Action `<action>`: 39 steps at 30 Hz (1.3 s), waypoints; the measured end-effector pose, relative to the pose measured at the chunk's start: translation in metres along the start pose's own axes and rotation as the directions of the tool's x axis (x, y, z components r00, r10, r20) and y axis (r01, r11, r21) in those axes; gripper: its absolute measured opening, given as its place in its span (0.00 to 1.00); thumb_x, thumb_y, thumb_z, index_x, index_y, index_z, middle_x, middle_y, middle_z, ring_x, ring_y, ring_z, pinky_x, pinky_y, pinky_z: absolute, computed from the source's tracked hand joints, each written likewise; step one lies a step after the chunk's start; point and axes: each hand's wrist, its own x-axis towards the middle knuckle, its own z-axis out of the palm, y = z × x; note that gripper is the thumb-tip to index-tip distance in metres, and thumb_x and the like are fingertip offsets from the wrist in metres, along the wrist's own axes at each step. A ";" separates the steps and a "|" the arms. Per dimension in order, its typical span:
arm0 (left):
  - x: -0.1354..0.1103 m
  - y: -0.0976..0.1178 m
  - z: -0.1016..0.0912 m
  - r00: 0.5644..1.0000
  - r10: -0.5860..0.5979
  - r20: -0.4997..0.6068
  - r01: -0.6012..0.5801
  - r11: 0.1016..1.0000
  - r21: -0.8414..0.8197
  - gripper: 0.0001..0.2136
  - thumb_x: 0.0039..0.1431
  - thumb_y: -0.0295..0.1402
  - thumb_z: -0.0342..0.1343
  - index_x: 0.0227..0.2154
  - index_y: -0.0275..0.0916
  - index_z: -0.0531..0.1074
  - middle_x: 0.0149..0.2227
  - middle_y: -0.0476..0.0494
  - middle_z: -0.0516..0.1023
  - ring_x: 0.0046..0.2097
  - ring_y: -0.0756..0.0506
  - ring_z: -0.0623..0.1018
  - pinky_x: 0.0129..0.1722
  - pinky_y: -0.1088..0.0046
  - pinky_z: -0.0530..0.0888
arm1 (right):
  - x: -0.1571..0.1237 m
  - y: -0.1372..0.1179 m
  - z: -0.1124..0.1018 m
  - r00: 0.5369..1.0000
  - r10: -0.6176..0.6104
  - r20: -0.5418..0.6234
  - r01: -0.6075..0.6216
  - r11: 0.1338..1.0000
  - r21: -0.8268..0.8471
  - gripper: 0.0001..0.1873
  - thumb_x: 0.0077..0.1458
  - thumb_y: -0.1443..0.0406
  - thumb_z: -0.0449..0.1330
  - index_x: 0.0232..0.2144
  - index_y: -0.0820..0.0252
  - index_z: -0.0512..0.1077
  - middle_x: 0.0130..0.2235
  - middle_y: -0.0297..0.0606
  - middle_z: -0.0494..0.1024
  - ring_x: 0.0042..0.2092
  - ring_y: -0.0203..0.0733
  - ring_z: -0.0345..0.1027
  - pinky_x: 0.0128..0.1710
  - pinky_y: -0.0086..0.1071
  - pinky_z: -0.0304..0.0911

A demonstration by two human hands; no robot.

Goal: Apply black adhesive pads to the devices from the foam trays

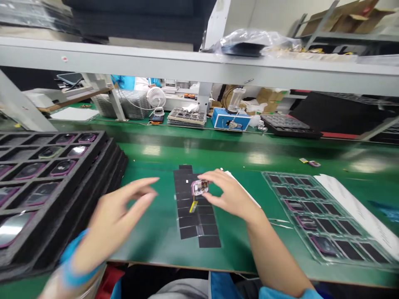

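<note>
My right hand (229, 195) pinches a small smartwatch case (200, 187) by its right edge, its inner parts facing me. From the case dangles a yellow-tipped flex cable (193, 206). Beneath it, black rectangular pads (199, 226) lie in a joined patch on the green bench mat. My left hand (121, 211), a little blurred, hovers to the left of the patch with thumb and fingers apart and nothing between them. A blue band (76, 261) circles that wrist. Tweezers (280, 224) rest on the mat right of my right forearm.
Stacked black foam trays (112, 166) with purple-rimmed watch cases stand at the left. On the right lies a clear plastic tray (327, 262) of black pads and several cases, beside a white paper strip (352, 211). A blue device (230, 120) and a fan (156, 97) stand behind, under a shelf beam (140, 58).
</note>
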 end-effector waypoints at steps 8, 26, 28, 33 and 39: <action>0.054 -0.071 0.100 0.629 0.017 0.777 0.647 0.543 -0.535 0.18 0.52 0.43 0.60 0.38 0.33 0.76 0.30 0.40 0.78 0.32 0.46 0.78 0.36 0.71 0.75 | -0.007 0.009 0.059 1.000 0.009 -0.026 -0.002 0.972 0.235 0.19 0.54 0.71 0.56 0.48 0.52 0.68 0.50 0.39 0.72 0.51 0.42 0.65 0.51 0.41 0.62; 0.042 -0.075 0.103 0.784 -0.044 0.620 0.600 0.314 -0.736 0.22 0.43 0.27 0.67 0.45 0.38 0.74 0.45 0.40 0.77 0.40 0.47 0.77 0.43 0.71 0.72 | -0.012 0.007 0.096 0.921 0.320 -0.224 -0.217 0.896 0.387 0.03 0.53 0.67 0.59 0.30 0.53 0.73 0.41 0.38 0.73 0.45 0.43 0.68 0.46 0.40 0.64; 0.042 -0.076 0.102 0.784 -0.022 0.620 0.590 0.340 -0.733 0.23 0.42 0.25 0.67 0.45 0.38 0.74 0.44 0.40 0.77 0.40 0.47 0.77 0.42 0.72 0.72 | -0.013 0.007 0.096 0.922 0.314 -0.226 -0.214 0.900 0.380 0.03 0.53 0.67 0.60 0.30 0.53 0.74 0.41 0.38 0.73 0.44 0.43 0.68 0.46 0.40 0.65; 0.044 -0.079 0.102 0.797 0.015 0.603 0.552 0.385 -0.739 0.23 0.40 0.22 0.67 0.43 0.38 0.75 0.42 0.41 0.78 0.41 0.48 0.76 0.43 0.73 0.73 | -0.014 0.008 0.097 0.928 0.268 -0.261 -0.175 0.927 0.331 0.03 0.53 0.67 0.60 0.31 0.53 0.74 0.42 0.38 0.72 0.44 0.43 0.68 0.46 0.39 0.65; 0.043 -0.078 0.104 0.845 0.018 0.534 0.482 0.406 -0.776 0.23 0.36 0.21 0.68 0.40 0.37 0.75 0.39 0.43 0.78 0.38 0.49 0.76 0.41 0.74 0.74 | -0.014 0.007 0.097 0.935 0.251 -0.252 -0.170 0.937 0.304 0.04 0.54 0.67 0.59 0.31 0.52 0.74 0.42 0.38 0.73 0.45 0.44 0.67 0.46 0.41 0.64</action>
